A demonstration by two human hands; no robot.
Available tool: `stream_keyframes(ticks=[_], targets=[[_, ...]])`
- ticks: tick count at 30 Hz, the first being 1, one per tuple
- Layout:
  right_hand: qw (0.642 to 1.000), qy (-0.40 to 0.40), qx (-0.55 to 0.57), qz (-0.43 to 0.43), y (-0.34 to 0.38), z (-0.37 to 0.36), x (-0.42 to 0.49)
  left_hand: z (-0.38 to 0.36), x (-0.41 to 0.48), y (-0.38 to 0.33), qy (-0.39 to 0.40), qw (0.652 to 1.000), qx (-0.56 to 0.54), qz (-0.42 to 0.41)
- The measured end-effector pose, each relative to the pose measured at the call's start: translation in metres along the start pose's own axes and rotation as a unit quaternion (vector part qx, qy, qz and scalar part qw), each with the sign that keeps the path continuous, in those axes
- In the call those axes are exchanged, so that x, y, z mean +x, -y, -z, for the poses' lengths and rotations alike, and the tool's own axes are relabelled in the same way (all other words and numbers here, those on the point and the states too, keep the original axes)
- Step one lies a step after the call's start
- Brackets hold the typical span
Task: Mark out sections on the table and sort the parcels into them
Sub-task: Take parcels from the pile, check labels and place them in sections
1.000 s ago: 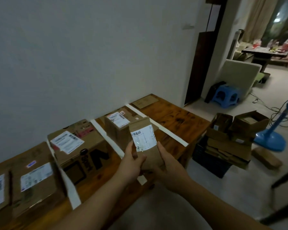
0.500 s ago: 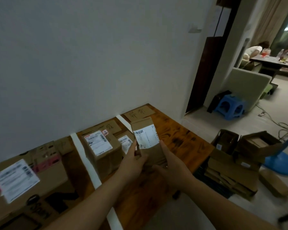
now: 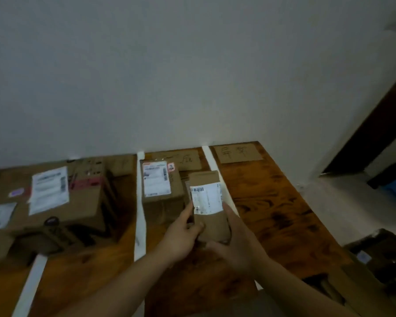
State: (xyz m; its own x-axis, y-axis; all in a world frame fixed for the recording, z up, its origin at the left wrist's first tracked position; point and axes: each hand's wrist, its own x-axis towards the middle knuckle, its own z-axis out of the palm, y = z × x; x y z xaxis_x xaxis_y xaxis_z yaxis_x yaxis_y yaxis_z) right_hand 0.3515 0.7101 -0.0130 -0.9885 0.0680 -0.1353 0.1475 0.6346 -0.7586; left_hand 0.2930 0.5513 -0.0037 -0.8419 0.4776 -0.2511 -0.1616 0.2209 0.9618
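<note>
The room is dim and evenly lit; motion blur softens everything, and wide-angle distortion bends the frame edges.

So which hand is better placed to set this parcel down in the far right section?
Probably the right hand: it holds the parcel on the side beside the bare right section, just past the tape. The left hand would have to cross over.

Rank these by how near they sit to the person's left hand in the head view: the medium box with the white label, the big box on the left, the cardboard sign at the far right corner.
1. medium box, just behind the left hand.
2. big box, off to the left.
3. cardboard sign, far right, against the wall.
</note>
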Motion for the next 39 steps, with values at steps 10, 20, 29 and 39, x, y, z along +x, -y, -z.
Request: stream_keyframes(ticks=[10,20,29,39], targets=[[0.980,0.193,-0.007,0.038,-0.041,-0.053,-0.049,-0.033,-0.083,0.076,-0.134,0.987,0.030,0.080],[0.995,0.078,0.002,0.057,-0.041,-0.038,-0.039,-0.029,-0.050,0.054,-0.123,0.987,0.093,0.040],[0.999,0.013,0.025,0.030,-0.051,-0.015,0.032,-0.038,0.016,0.032,-0.158,0.980,0.113,0.049],[0.999,0.004,-0.006,0.048,-0.087,0.008,0.031,-0.061,0.026,0.047,-0.048,0.988,0.130,0.072]])
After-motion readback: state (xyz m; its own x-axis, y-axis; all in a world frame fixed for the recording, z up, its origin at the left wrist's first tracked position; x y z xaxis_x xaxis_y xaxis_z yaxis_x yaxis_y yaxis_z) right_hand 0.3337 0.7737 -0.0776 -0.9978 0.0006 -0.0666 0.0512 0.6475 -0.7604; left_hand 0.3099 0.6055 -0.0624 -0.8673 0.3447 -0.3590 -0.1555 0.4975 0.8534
